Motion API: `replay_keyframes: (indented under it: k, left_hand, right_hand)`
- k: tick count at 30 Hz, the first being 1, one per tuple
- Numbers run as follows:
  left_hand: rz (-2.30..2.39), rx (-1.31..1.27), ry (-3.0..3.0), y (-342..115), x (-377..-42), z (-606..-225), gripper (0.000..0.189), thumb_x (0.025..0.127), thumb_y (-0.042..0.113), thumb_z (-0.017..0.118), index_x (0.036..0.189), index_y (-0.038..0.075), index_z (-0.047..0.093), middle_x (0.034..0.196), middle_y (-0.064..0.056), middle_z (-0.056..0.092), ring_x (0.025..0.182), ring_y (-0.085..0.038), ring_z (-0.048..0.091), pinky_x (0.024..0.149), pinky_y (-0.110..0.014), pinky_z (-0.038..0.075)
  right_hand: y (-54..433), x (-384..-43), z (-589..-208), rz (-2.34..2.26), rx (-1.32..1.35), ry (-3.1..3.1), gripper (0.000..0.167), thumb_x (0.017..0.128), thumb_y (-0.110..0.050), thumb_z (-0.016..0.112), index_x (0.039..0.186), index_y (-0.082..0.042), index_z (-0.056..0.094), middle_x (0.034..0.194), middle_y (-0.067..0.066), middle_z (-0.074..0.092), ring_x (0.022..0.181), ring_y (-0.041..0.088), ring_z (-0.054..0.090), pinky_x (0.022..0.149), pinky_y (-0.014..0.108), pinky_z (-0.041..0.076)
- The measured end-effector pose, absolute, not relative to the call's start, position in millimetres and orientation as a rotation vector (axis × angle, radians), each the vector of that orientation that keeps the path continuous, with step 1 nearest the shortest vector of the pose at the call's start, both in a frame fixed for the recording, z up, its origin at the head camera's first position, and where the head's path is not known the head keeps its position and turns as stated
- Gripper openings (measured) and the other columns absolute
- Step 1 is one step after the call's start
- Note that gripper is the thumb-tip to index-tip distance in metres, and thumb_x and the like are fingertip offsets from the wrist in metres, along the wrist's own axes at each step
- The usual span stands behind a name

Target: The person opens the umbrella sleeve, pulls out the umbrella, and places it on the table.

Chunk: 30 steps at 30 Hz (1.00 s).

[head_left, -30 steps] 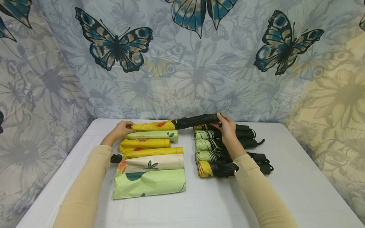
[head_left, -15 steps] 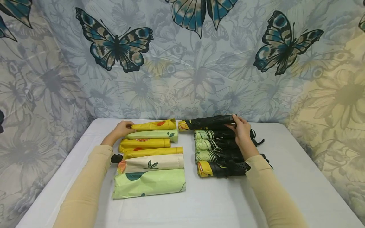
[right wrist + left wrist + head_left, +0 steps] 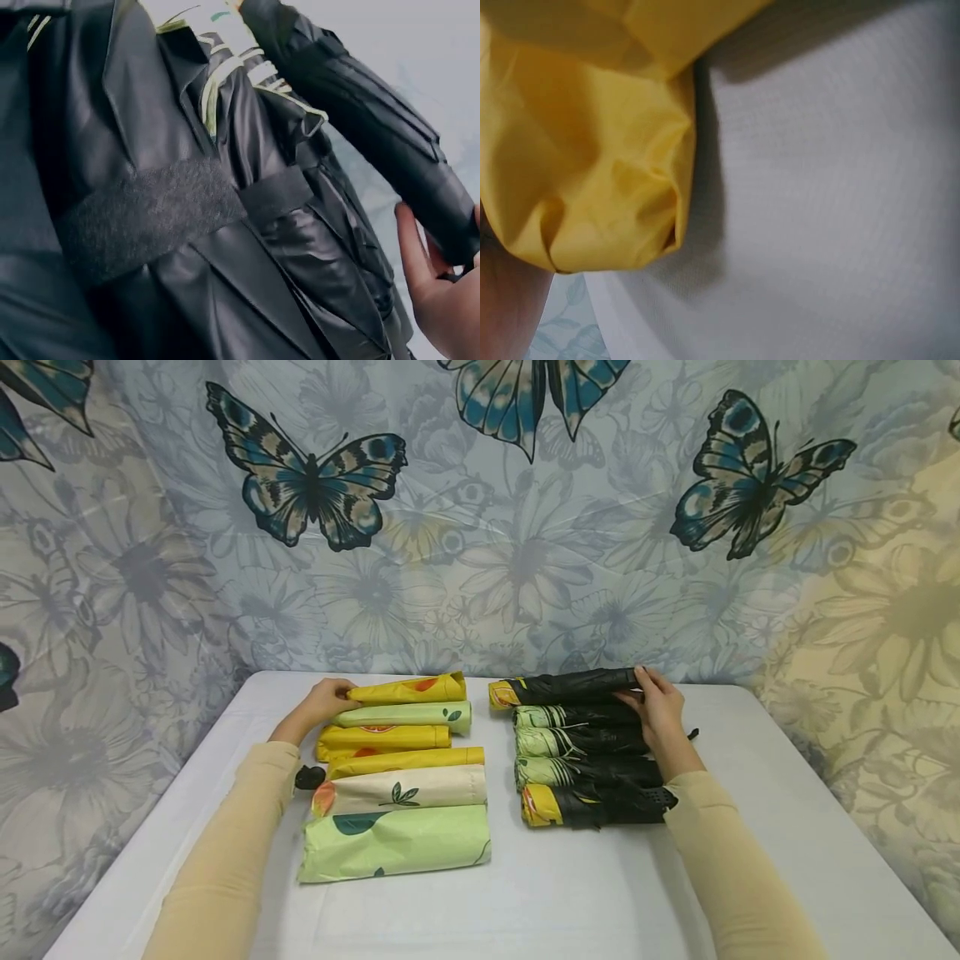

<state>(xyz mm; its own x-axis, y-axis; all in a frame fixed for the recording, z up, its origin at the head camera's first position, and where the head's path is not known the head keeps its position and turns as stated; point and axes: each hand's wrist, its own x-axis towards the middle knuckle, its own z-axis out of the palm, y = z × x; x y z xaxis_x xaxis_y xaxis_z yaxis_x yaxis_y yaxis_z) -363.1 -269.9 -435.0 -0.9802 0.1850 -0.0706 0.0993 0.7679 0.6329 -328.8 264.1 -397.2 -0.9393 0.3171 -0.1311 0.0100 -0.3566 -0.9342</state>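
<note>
At the back left of the table, my left hand grips the left end of a yellow umbrella sleeve with an orange print. The left wrist view shows yellow cloth close up, with little of the hand. On the other side, my right hand holds a folded black umbrella by its right end. Its yellow-patterned left end is apart from the sleeve's mouth. In the right wrist view the fingers and thumb are around the end of the black umbrella, beyond other folded umbrellas.
Several folded black umbrellas with green or yellow ends lie in a right column, such as the front one. Several sleeves, including a light green one, form the left column. A black object sits beside them. Butterfly-print cloth hangs behind the white table.
The right hand has drawn the black umbrella rightward out of the yellow sleeve, and a gap has opened between them. The left hand has stayed on the sleeve.
</note>
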Motion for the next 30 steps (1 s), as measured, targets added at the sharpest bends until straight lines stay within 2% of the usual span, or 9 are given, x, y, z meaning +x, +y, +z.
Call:
replay_keyframes:
  k: [6, 10, 12, 14, 16, 18, 20, 24, 30]
  left_hand:
    - [1.007, 0.232, 2.825, -270, -363, -435, 0.037, 0.094, 0.014, 0.062, 0.125, -0.006, 0.06, 0.122, -0.027, 0.061, 0.11, -0.037, 0.057, 0.095, -0.048, 0.049]
    - [1.012, 0.209, 2.815, -269, -363, -435, 0.038, 0.095, 0.015, 0.061, 0.126, -0.005, 0.059, 0.124, -0.027, 0.06, 0.114, -0.039, 0.056, 0.097, -0.05, 0.048]
    - [1.016, 0.204, 2.81, -269, -363, -435, 0.038, 0.095, 0.015, 0.061, 0.127, -0.005, 0.059, 0.125, -0.027, 0.059, 0.115, -0.039, 0.056, 0.098, -0.05, 0.048]
    - [1.019, 0.204, 2.81, -269, -363, -435, 0.038, 0.095, 0.015, 0.061, 0.127, -0.006, 0.059, 0.125, -0.028, 0.059, 0.115, -0.039, 0.056, 0.099, -0.05, 0.048]
    - [1.019, 0.205, 2.813, -269, -363, -436, 0.038, 0.095, 0.015, 0.061, 0.126, -0.006, 0.059, 0.125, -0.028, 0.059, 0.115, -0.039, 0.056, 0.098, -0.05, 0.048]
    - [1.018, 0.207, 2.817, -270, -363, -436, 0.038, 0.094, 0.015, 0.062, 0.126, -0.006, 0.059, 0.124, -0.028, 0.06, 0.113, -0.039, 0.056, 0.097, -0.05, 0.048]
    - [1.012, 0.208, 2.824, -270, -364, -436, 0.037, 0.094, 0.015, 0.062, 0.126, -0.006, 0.059, 0.123, -0.027, 0.06, 0.112, -0.038, 0.057, 0.096, -0.05, 0.048]
    - [1.006, 0.208, 2.829, -271, -364, -437, 0.037, 0.094, 0.015, 0.062, 0.125, -0.005, 0.06, 0.121, -0.027, 0.061, 0.108, -0.037, 0.057, 0.093, -0.049, 0.048]
    - [1.013, 0.196, 2.825, -269, -363, -437, 0.038, 0.094, 0.015, 0.062, 0.126, -0.005, 0.059, 0.122, -0.027, 0.06, 0.109, -0.037, 0.057, 0.094, -0.049, 0.048]
  right_hand:
    - [270, -328, -399, 2.298, -0.495, -1.71, 0.056, 0.098, -0.017, 0.057, 0.148, 0.001, 0.038, 0.108, -0.006, 0.054, 0.073, 0.002, 0.067, 0.081, 0.019, 0.057]
    - [277, -329, -404, 2.243, -0.563, -1.72, 0.053, 0.1, -0.018, 0.053, 0.148, -0.002, 0.037, 0.114, -0.007, 0.051, 0.076, 0.0, 0.064, 0.092, 0.022, 0.055]
    - [281, -329, -407, 2.161, -0.609, -1.784, 0.051, 0.101, -0.021, 0.051, 0.148, -0.004, 0.04, 0.121, -0.003, 0.052, 0.08, 0.0, 0.063, 0.099, 0.025, 0.052]
    - [283, -331, -411, 2.048, -0.628, -1.906, 0.051, 0.102, -0.026, 0.048, 0.148, -0.006, 0.04, 0.133, 0.004, 0.052, 0.091, 0.005, 0.064, 0.105, 0.029, 0.048]
    - [285, -333, -413, 1.893, -0.61, -2.058, 0.052, 0.103, -0.032, 0.045, 0.148, -0.004, 0.041, 0.143, 0.012, 0.048, 0.11, 0.015, 0.062, 0.111, 0.033, 0.044]
    - [286, -334, -416, 1.72, -0.566, -2.203, 0.055, 0.104, -0.036, 0.04, 0.147, -0.002, 0.041, 0.15, 0.017, 0.043, 0.129, 0.024, 0.052, 0.114, 0.037, 0.04]
    - [287, -335, -418, 1.604, -0.513, -2.294, 0.056, 0.105, -0.036, 0.036, 0.147, 0.001, 0.039, 0.151, 0.021, 0.039, 0.139, 0.031, 0.04, 0.116, 0.042, 0.036]
    - [289, -334, -421, 1.567, -0.479, -2.358, 0.056, 0.104, -0.035, 0.041, 0.146, 0.003, 0.041, 0.15, 0.022, 0.039, 0.137, 0.034, 0.039, 0.114, 0.044, 0.036]
    - [293, -332, -424, 1.648, -0.537, -2.36, 0.07, 0.095, -0.043, 0.058, 0.15, -0.006, 0.036, 0.15, 0.018, 0.036, 0.121, 0.024, 0.047, 0.106, 0.039, 0.042]
